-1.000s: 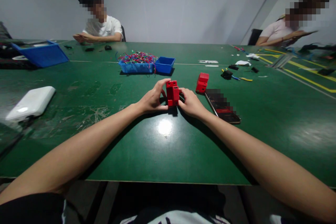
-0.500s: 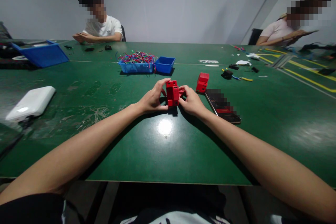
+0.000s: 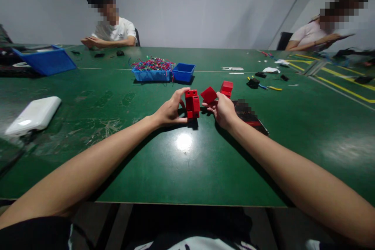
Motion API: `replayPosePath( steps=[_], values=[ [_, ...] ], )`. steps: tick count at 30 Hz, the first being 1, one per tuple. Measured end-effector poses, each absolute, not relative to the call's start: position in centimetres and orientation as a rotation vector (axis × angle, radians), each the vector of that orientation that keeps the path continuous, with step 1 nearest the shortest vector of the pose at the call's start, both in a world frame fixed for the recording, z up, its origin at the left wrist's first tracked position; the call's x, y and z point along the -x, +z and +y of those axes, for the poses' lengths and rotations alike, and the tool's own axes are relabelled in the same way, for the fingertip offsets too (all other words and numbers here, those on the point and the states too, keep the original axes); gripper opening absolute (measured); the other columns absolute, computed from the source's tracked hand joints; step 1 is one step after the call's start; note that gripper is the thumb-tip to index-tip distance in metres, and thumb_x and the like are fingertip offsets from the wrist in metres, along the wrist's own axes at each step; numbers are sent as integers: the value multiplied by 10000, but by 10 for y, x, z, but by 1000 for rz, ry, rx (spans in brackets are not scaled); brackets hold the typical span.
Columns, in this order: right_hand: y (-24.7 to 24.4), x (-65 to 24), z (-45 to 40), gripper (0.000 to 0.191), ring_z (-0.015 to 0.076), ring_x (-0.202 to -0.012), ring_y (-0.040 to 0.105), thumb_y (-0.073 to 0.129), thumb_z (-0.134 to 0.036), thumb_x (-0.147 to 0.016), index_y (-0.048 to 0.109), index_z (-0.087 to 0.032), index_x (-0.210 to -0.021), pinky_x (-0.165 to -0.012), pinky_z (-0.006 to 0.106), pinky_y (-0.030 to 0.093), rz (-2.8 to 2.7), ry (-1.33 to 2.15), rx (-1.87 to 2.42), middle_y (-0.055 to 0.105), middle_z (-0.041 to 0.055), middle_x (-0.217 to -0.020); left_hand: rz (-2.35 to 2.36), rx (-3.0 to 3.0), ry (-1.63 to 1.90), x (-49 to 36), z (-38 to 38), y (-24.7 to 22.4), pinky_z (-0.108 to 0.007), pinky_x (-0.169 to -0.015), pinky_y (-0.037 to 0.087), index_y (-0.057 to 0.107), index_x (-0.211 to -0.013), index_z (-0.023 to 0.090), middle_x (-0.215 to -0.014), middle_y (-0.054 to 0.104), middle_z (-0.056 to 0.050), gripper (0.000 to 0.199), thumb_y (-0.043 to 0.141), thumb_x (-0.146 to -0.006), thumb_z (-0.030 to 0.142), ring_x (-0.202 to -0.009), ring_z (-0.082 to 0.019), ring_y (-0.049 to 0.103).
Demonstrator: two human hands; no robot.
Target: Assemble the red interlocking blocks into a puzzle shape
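Near the middle of the green table (image 3: 164, 164), my left hand (image 3: 171, 109) grips a red block-shaped housing (image 3: 192, 104) by its top and bottom. The housing has two round holes at its top end. To its right, my right hand (image 3: 223, 110) pinches a flat red piece (image 3: 209, 95), tilted and apart from the housing. Just behind my right hand, a second red block (image 3: 227, 88) is partly covered by that hand. A dark phone (image 3: 246, 114) with a lit screen lies partly under my right wrist.
Two blue bins (image 3: 152, 75), (image 3: 184, 72) stand behind, one heaped with coloured wires. A white device (image 3: 34, 115) and a blue tray (image 3: 47, 61) are at left. Pliers (image 3: 274, 88) lie at right. Two people (image 3: 115, 31), (image 3: 310, 36) sit across the table.
My right hand has moved right, away from the housing, with the flat red piece, and now covers part of the second block and phone. My left hand has stayed in place.
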State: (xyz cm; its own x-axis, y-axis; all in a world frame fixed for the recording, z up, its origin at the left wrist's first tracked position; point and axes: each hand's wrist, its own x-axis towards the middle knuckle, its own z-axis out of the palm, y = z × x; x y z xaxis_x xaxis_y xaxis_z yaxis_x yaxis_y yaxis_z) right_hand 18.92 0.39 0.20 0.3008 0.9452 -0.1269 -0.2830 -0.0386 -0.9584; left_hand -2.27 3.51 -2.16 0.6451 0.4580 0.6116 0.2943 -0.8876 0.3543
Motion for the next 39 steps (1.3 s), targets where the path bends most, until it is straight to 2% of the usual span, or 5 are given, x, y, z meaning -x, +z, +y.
replayPosePath(
  steps=[6, 14, 24, 30, 39],
  values=[
    [-1, -183, -2, 290, 85, -491, 657, 352, -308, -1054, 536, -185, -867, -433, 150, 425, -803, 1207, 1150, 673, -6, -650, 598, -2658, 1084, 23, 36, -22, -375, -721, 600, 159, -1546, 275, -1469, 394, -225, 1084, 839, -708, 381, -801, -162, 645],
    [-4, -183, -1, 232, 111, -607, 698, 711, -290, -874, 489, -232, -907, -578, 211, 571, -833, 1255, 1072, 668, -51, -698, 587, -2654, 1103, 23, 37, -24, -351, -699, 588, 154, -1547, 279, -1468, 396, -213, 1072, 827, -722, 405, -789, -157, 639],
    [-16, -186, 1, 584, 165, -804, 703, 861, -196, -579, 525, -244, -1053, -838, 354, 585, -887, 1234, 1046, 663, -35, -851, 609, -2629, 1070, 24, 37, -24, -352, -695, 592, 162, -1546, 276, -1481, 384, -218, 1065, 826, -724, 408, -783, -151, 641],
    [-15, -188, -1, 501, 202, -968, 681, 857, -282, -566, 618, -187, -996, -1016, 424, 504, -1074, 1220, 1031, 711, 53, -1024, 617, -2643, 1071, 23, 36, -22, -361, -712, 598, 150, -1545, 285, -1477, 387, -206, 1076, 830, -720, 401, -795, -161, 645],
    [-17, -186, -2, 612, 167, -767, 697, 878, -272, -532, 496, -242, -1009, -796, 345, 585, -941, 1168, 1089, 703, -18, -872, 613, -2638, 1068, 23, 36, -22, -359, -728, 598, 147, -1544, 283, -1486, 378, -207, 1071, 825, -725, 417, -801, -159, 639]
  ],
)
